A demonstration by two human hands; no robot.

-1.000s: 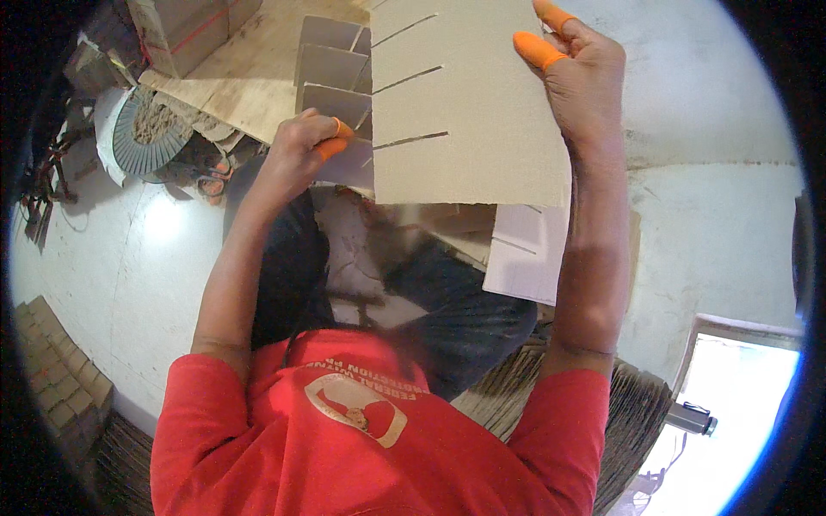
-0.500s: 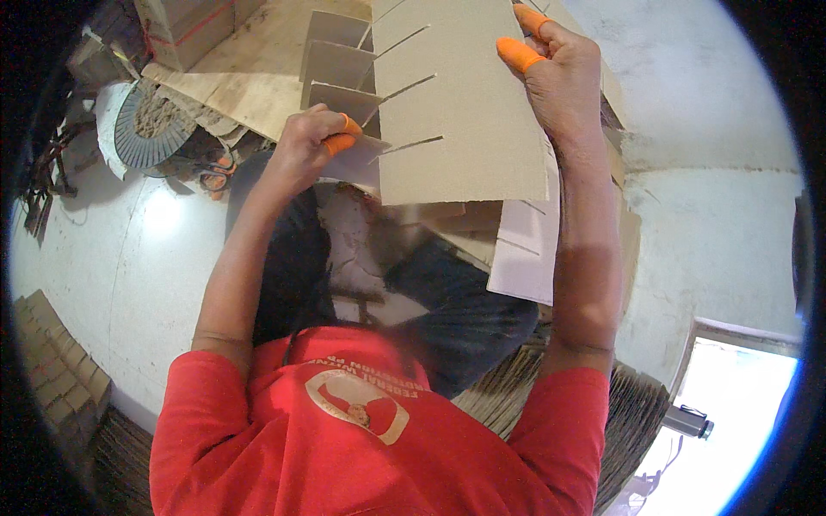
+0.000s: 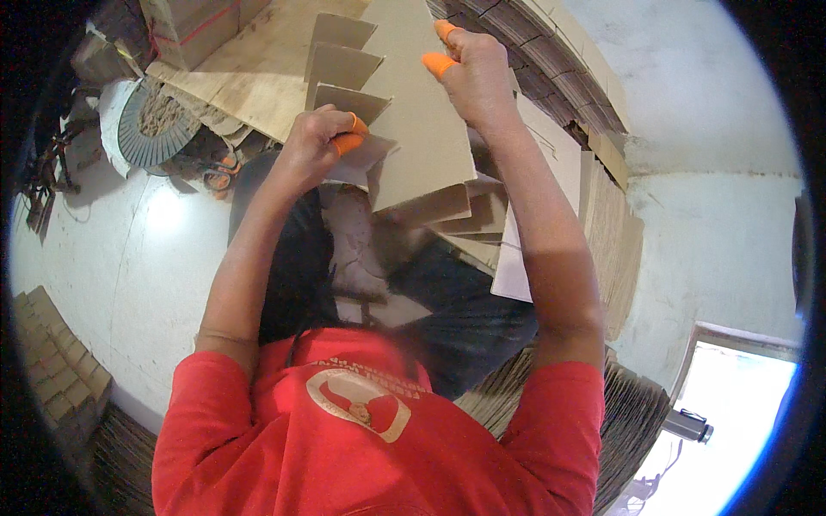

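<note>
A long tan cardboard strip (image 3: 422,112) slants across the board in front of me. My right hand (image 3: 473,73), with orange covers on the thumb and a finger, grips its right edge. Several shorter cardboard pieces (image 3: 347,67) stand crosswise along the strip's left side, and seem to sit in its slots. My left hand (image 3: 323,142), also in orange finger covers, pinches the nearest crosspiece (image 3: 370,159) close to the strip's lower left. Below the strip's near end, more crosspieces (image 3: 443,205) show. A pale cardboard sheet (image 3: 514,271) lies partly beneath my right forearm.
Stacked slotted cardboard (image 3: 551,52) lines the far right, with further sheets (image 3: 611,241) against the white wall. A wooden board (image 3: 249,73) bears a tied cardboard bundle (image 3: 194,34). Left are a round ribbed tray (image 3: 129,129) with crumbly material and orange-handled scissors (image 3: 222,176).
My right hand has swung left, carrying the strip toward the crosspieces. The strip's open slots, visible before, now appear filled by them. My left hand has barely moved.
</note>
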